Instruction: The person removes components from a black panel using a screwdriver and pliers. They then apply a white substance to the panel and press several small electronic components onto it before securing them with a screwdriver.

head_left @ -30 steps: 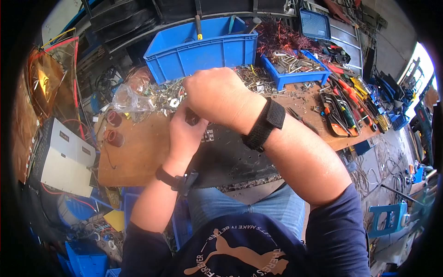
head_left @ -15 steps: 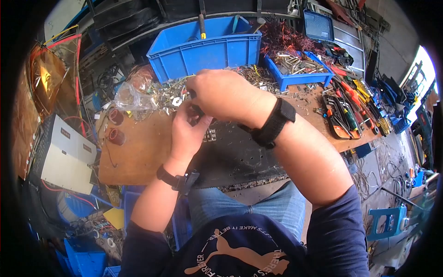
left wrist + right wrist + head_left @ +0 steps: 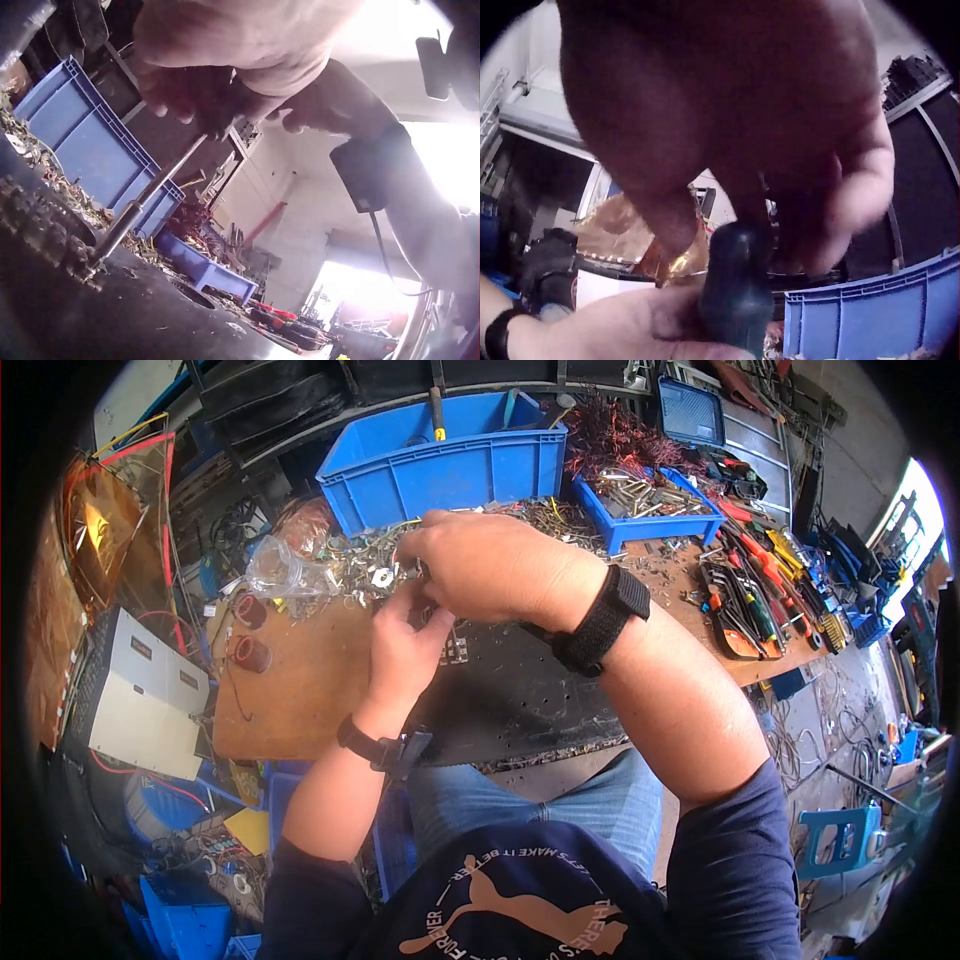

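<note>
My left hand [image 3: 405,655] grips the lower part of a screwdriver's dark handle [image 3: 739,296]. Above it is my right hand [image 3: 490,565], its thumb and fingers spread around the handle's top; the right wrist view shows gaps on both sides, and whether any finger touches is unclear. The metal shaft [image 3: 142,202] slants down to small dark metal parts [image 3: 79,259] on a black surface with holes [image 3: 520,695]. In the head view my hands cover most of the tool. A small metal piece [image 3: 456,651] lies beside my left hand.
Behind my hands stands a large blue bin [image 3: 440,480], with scattered metal scrap [image 3: 350,570] before it. A blue tray [image 3: 655,525] of metal parts is at the back right, near hand tools [image 3: 745,605]. Two reddish-brown rings [image 3: 252,653] lie on the left; a clear plastic bag [image 3: 275,568] is behind.
Over the last second my right hand has turned at the wrist and its fingers have shifted around the handle. My left hand has stayed nearly in place. The head view has shifted slightly.
</note>
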Available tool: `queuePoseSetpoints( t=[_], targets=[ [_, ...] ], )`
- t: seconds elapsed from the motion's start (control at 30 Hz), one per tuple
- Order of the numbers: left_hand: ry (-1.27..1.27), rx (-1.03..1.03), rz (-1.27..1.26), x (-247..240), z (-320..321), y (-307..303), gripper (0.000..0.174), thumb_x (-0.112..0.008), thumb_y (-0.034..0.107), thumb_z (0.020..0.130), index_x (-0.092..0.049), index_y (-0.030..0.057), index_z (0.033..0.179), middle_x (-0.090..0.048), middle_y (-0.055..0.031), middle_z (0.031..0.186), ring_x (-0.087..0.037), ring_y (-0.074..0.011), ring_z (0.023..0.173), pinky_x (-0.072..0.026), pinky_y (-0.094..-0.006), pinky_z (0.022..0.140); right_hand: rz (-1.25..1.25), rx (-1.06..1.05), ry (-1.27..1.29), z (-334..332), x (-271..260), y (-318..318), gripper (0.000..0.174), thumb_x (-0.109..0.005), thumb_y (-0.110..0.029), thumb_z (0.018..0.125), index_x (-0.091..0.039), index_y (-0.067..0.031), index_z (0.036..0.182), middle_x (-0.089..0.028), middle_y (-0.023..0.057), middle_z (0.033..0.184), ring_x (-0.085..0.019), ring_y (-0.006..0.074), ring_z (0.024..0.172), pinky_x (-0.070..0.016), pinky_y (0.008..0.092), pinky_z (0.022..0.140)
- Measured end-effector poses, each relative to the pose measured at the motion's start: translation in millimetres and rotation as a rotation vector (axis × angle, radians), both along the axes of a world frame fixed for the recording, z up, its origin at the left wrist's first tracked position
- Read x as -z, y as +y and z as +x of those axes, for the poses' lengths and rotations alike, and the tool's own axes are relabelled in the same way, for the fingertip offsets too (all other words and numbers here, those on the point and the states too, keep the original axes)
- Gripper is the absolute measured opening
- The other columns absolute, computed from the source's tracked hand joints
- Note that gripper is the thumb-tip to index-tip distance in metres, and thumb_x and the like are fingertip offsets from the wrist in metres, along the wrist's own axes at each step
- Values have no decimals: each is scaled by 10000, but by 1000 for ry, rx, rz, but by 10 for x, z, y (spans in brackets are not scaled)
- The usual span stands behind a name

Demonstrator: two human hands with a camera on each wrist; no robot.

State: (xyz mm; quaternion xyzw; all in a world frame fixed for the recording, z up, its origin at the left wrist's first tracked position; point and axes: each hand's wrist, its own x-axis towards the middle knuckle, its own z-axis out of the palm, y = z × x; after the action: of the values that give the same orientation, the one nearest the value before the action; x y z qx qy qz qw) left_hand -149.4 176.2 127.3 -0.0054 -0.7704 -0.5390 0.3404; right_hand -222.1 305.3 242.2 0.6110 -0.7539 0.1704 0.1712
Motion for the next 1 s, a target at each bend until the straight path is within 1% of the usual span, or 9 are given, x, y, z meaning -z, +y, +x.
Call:
queuePoseSetpoints(
  t=[0.1, 0.2, 0.3, 0.4, 0.5, 0.6, 0.8, 0.9, 1.0],
  targets=[
    [-51, -102, -58, -66, -2, 23, 317, -723, 104, 795, -592, -18, 1056, -665, -99, 961, -630, -174, 899, -492, -299, 795, 251, 265, -92, 146, -212, -3, 201, -612, -172, 806, -660, -45, 954, -664, 156, 928, -650, 343, 889, -527, 411, 758],
    [46, -93, -10, -10, -75, 55, 307, -737, 104, 784, -593, -13, 1028, -664, -92, 933, -631, -168, 869, -494, -296, 769, 152, 186, -64, 52, -81, -33, 224, -618, -214, 814, -656, -25, 928, -664, 174, 891, -657, 345, 851, -532, 417, 735],
    [-1, -64, -21, 8, -41, -3, 330, -748, 100, 772, -583, -15, 1034, -660, -92, 928, -628, -162, 855, -498, -299, 755, -131, -16, 67, -33, 55, -9, 243, -602, -254, 825, -659, -18, 844, -667, 166, 770, -667, 346, 744, -543, 415, 656],
    [-76, -109, -68, -22, -26, -16, 362, -739, 110, 781, -575, -22, 1076, -660, -102, 938, -628, -164, 849, -500, -303, 756, 114, 218, -36, 81, -74, -9, 247, -608, -240, 825, -651, -15, 919, -667, 186, 855, -663, 351, 817, -538, 417, 714],
    [31, -78, -11, 21, -80, 4, 327, -729, 108, 787, -592, -27, 1051, -662, -93, 902, -627, -164, 823, -500, -302, 750, 201, 228, -29, 87, -106, -20, 265, -616, -252, 821, -651, -17, 939, -669, 188, 869, -663, 350, 825, -537, 415, 726],
    [78, -62, 18, 77, -66, -15, 302, -737, 83, 772, -593, -23, 1015, -655, -74, 862, -618, -156, 786, -499, -297, 737, 44, -10, 7, -46, 10, 11, 314, -638, -287, 813, -639, -4, 947, -668, 194, 887, -663, 344, 842, -538, 407, 730],
    [-45, -105, -30, -118, 2, 75, 372, -767, 88, 742, -578, -20, 1044, -638, -68, 937, -595, -140, 831, -498, -296, 731, 275, 260, -77, 138, -158, -11, 365, -648, -296, 807, -612, 11, 1000, -654, 209, 969, -642, 351, 932, -527, 412, 785],
    [16, -75, -1, -4, -47, 49, 356, -769, 89, 732, -597, -9, 1028, -638, -61, 953, -592, -134, 834, -497, -284, 727, 81, 120, -27, 30, -4, 3, 363, -647, -313, 805, -626, 15, 960, -665, 207, 898, -657, 356, 864, -535, 419, 756],
    [-99, -16, -132, 75, 38, -149, 338, -756, 66, 723, -613, 13, 1025, -644, -59, 959, -593, -133, 819, -498, -276, 731, 33, 182, -71, 62, 37, 30, 324, -643, -285, 802, -632, 18, 916, -666, 206, 867, -659, 354, 844, -540, 417, 732]
  ],
)
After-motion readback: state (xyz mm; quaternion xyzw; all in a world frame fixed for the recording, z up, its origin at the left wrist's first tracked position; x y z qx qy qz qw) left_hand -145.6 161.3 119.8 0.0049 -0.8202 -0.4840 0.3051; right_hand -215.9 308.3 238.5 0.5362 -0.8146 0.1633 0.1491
